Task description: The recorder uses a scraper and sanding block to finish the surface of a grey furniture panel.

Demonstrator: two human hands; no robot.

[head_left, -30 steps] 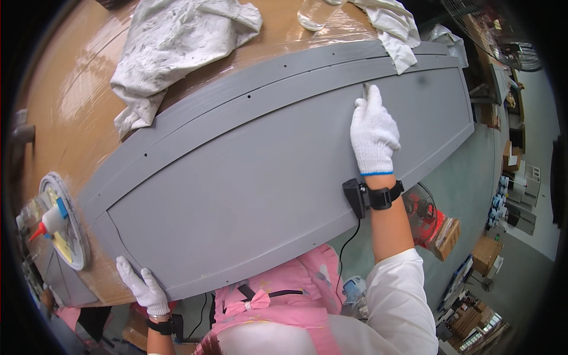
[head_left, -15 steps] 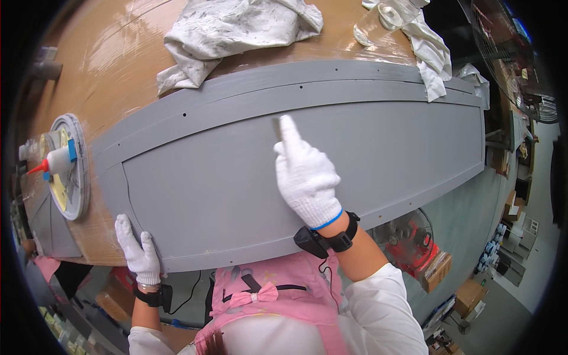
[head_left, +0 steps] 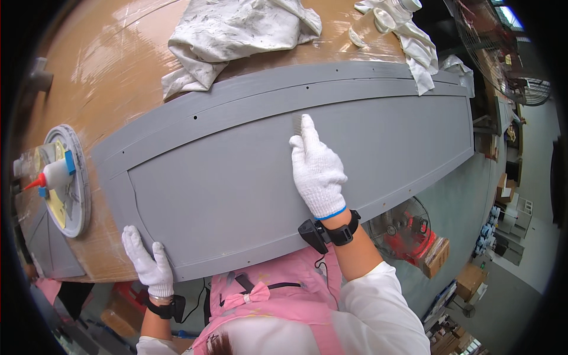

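Note:
A long grey framed panel (head_left: pixel 236 177) lies across the table in front of me. My right hand (head_left: pixel 319 177), in a white knit glove, is over the panel's recessed middle, near the step along its far frame strip. Its fingers are closed on a small thin grey pad (head_left: pixel 297 123), which shows only as an edge beside the extended index finger; its kind cannot be made out. My left hand (head_left: pixel 148 263), also gloved, rests flat on the panel's near left corner with fingers stretched and thumb apart.
A stained white cloth (head_left: pixel 242 38) lies beyond the panel. At the left, a glue bottle with a red tip (head_left: pixel 56 174) lies on a round lid (head_left: pixel 80 204). A clear bottle (head_left: pixel 373 26) and a white rag (head_left: pixel 419 59) are far right. A floor fan (head_left: pixel 399 228) stands below the panel's edge.
My right hand has slid a little to the right along the far frame strip, still holding the pad. My left hand keeps its place on the corner. The whole view has shifted slightly.

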